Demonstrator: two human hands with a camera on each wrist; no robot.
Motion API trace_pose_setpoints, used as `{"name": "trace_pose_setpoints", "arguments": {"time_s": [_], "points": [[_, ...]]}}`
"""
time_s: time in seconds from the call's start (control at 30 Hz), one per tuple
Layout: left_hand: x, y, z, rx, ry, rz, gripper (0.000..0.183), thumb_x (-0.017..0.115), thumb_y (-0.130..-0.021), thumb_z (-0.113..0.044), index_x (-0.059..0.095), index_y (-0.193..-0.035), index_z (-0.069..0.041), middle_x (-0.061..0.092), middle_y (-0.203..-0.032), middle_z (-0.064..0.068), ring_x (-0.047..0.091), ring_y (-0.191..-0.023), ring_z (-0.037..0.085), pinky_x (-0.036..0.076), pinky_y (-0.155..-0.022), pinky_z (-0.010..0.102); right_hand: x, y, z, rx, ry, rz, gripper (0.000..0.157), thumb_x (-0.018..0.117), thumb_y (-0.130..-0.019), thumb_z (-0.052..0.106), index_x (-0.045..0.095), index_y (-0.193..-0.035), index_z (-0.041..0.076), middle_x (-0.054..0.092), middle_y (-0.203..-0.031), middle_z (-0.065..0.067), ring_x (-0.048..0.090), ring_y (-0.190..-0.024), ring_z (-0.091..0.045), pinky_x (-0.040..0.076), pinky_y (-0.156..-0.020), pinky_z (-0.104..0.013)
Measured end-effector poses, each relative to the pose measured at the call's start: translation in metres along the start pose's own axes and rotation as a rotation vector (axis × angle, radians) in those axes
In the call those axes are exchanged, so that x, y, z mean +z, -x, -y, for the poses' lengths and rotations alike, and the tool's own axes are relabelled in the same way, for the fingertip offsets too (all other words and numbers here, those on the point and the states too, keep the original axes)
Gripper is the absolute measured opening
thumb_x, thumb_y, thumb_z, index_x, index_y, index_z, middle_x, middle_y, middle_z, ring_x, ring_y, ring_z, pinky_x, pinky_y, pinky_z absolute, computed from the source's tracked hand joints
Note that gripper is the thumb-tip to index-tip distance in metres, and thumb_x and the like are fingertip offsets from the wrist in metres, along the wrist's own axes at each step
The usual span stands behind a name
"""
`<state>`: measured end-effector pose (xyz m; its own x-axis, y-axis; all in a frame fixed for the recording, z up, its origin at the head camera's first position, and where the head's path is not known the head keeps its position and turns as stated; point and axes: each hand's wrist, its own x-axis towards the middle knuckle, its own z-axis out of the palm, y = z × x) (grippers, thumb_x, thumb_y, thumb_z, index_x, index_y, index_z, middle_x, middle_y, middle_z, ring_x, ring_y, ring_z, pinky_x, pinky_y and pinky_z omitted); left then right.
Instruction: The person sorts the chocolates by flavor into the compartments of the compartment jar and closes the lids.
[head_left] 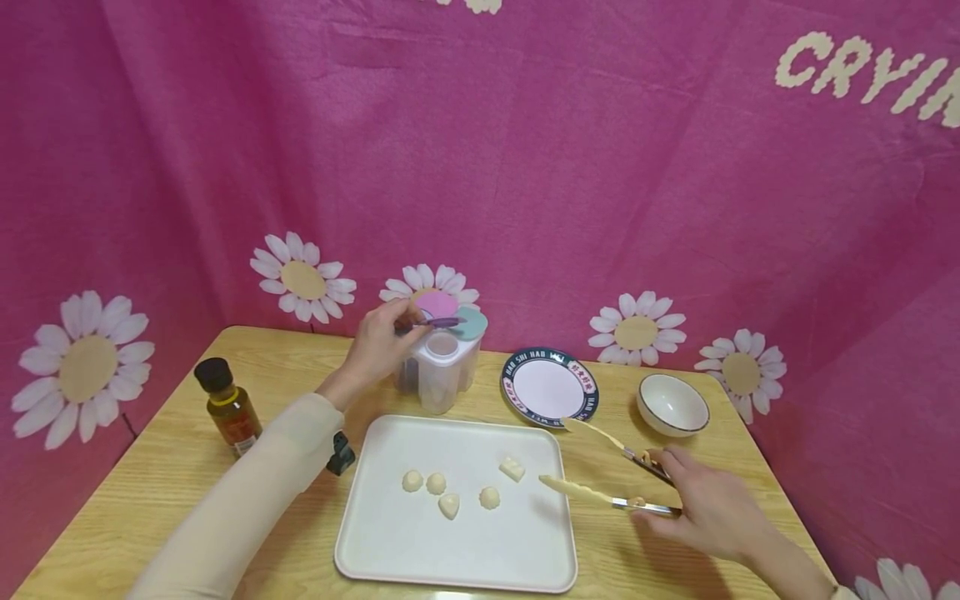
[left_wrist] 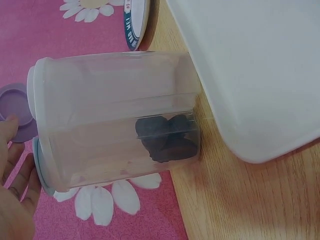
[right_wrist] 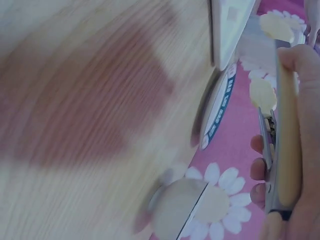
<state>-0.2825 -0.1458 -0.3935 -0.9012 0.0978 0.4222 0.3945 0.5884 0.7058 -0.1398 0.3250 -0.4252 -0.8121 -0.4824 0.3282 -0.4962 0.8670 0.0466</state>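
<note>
My left hand point(head_left: 378, 342) pinches the flipped-up purple lid point(head_left: 447, 322) of a clear, multi-compartment container point(head_left: 438, 385). The compartment under that lid shows its round opening. Teal point(head_left: 472, 323) and pink point(head_left: 437, 302) lids cover neighbouring compartments; dark round pieces point(left_wrist: 165, 137) lie at the bottom of one in the left wrist view. In my right hand point(head_left: 708, 508) is a pair of tongs point(head_left: 581, 490) with pale, wavy tips, spread apart and holding nothing. They hover by the right edge of a white tray point(head_left: 457, 554), where several small cream-coloured moulded pieces point(head_left: 490, 497) lie.
A dark-rimmed plate point(head_left: 551, 385) stands behind the tongs, right of the container. Farther right is a white bowl point(head_left: 673, 406). An oil bottle point(head_left: 231, 412) with a black cap stands at the left, beside my left forearm. A pink flowered cloth point(head_left: 480, 167) hangs behind the table.
</note>
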Motion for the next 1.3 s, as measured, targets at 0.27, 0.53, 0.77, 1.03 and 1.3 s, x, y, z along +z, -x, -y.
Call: {"name": "trace_pose_setpoints", "arguments": {"time_s": [0.27,0.53,0.77,1.03,1.3], "points": [[-0.001,0.000,0.000,0.008,-0.003,-0.005,0.018,0.078,-0.096,-0.012,0.067,-0.110,-0.008,0.072,-0.110,0.012,0.067,-0.100,0.029,0.062,-0.094,0.045,0.005,-0.014,0.016,-0.092,0.015,0.041,0.059,0.088,-0.072,0.062,0.068,-0.112,0.022,0.052,-0.086,0.018,0.038,-0.062,0.005,0.032,-0.051,-0.019],[0.000,0.000,-0.001,0.005,-0.002,-0.002,0.019,0.078,-0.096,-0.012,0.067,-0.110,-0.008,0.072,-0.111,0.012,0.068,-0.101,0.029,0.063,-0.096,0.045,0.015,-0.020,0.025,-0.145,0.003,0.076,0.051,0.086,-0.077,0.059,0.069,-0.108,0.022,0.054,-0.085,0.017,0.038,-0.061,0.005,0.031,-0.051,-0.019],[0.000,0.001,0.000,-0.002,-0.002,-0.003,0.019,0.078,-0.095,-0.013,0.068,-0.110,-0.008,0.072,-0.111,0.012,0.067,-0.102,0.028,0.063,-0.097,0.045,0.019,-0.024,0.030,-0.161,-0.034,0.088,0.042,0.086,-0.080,0.052,0.068,-0.104,0.022,0.052,-0.082,0.017,0.039,-0.061,0.005,0.031,-0.050,-0.018],[0.000,0.002,-0.001,0.000,0.006,-0.001,0.018,0.078,-0.096,-0.012,0.068,-0.110,-0.008,0.072,-0.111,0.012,0.068,-0.102,0.028,0.063,-0.096,0.045,0.024,-0.026,0.033,-0.151,-0.060,0.122,0.036,0.084,-0.084,0.051,0.068,-0.102,0.024,0.052,-0.079,0.017,0.037,-0.060,0.005,0.028,-0.051,-0.017],[0.000,0.001,0.000,0.011,0.006,-0.009,0.018,0.078,-0.096,-0.011,0.068,-0.109,-0.007,0.072,-0.109,0.012,0.068,-0.101,0.029,0.063,-0.096,0.045,0.027,-0.029,0.035,-0.133,-0.064,0.155,0.035,0.083,-0.085,0.052,0.070,-0.102,0.024,0.052,-0.077,0.017,0.038,-0.060,0.005,0.027,-0.051,-0.017]]}}
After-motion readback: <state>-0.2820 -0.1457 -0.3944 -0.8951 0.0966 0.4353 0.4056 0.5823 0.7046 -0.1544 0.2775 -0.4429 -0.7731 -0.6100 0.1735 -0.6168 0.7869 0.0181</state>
